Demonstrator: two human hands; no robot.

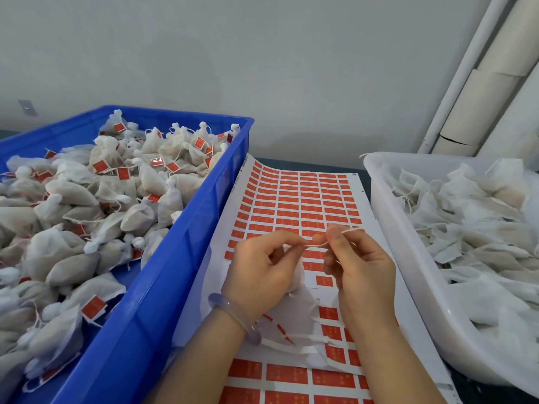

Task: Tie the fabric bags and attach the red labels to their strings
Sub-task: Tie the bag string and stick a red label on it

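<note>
Over the middle of the label sheet, the left hand and right hand pinch a pale string stretched between their fingertips. A white fabric bag hangs just below, between both palms. Blue crate sits at the sheet's left edge, white tub at its right.

The label sheet lies between two bins: the left bin holds tied bags, the right bin untied bags.
</note>
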